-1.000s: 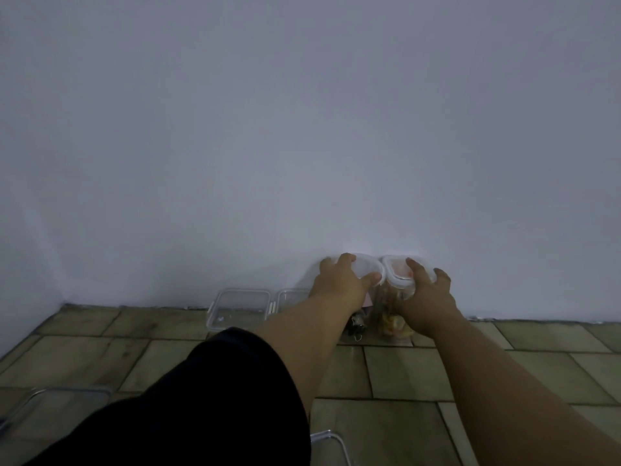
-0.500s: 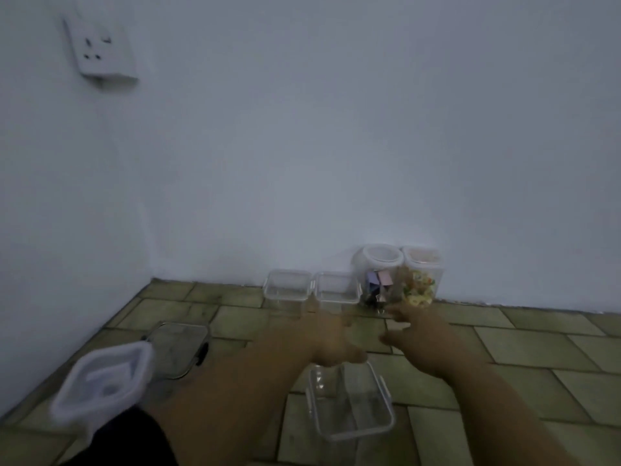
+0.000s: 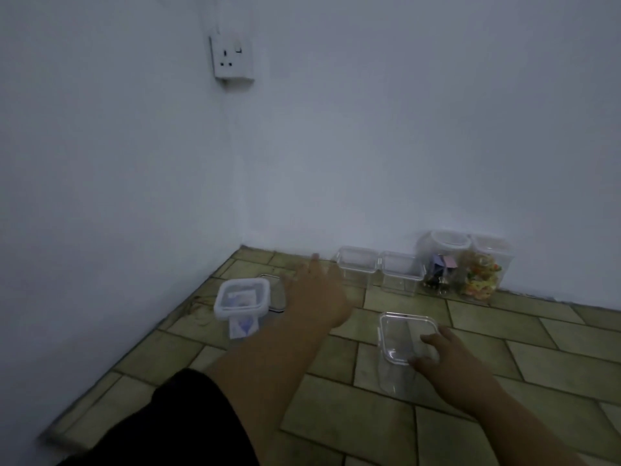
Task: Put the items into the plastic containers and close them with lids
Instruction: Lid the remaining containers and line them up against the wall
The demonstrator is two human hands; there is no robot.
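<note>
An empty clear container point(image 3: 403, 344) stands on the tiled floor in front of me. My right hand point(image 3: 443, 356) rests on its near right rim, fingers curled over the edge. My left hand point(image 3: 316, 290) hovers open, fingers spread, between that container and a lidded white-rimmed container point(image 3: 242, 301) with paper inside at the left. A flat lid point(image 3: 277, 292) lies behind that one. Against the wall stand two empty clear containers point(image 3: 357, 268) point(image 3: 401, 275) and two closed jars, one with dark clips point(image 3: 442, 264), one with colourful items point(image 3: 484, 274).
Two walls meet in a corner point(image 3: 242, 243) at the left. A wall socket point(image 3: 232, 58) sits high on the left wall. My dark-clothed leg point(image 3: 174, 428) fills the lower left. Bare tiles point(image 3: 537, 358) stretch to the right.
Both hands have drawn back from the two jars at the wall. The right hand has come down onto the near empty container; the left has swung left. The view has turned left.
</note>
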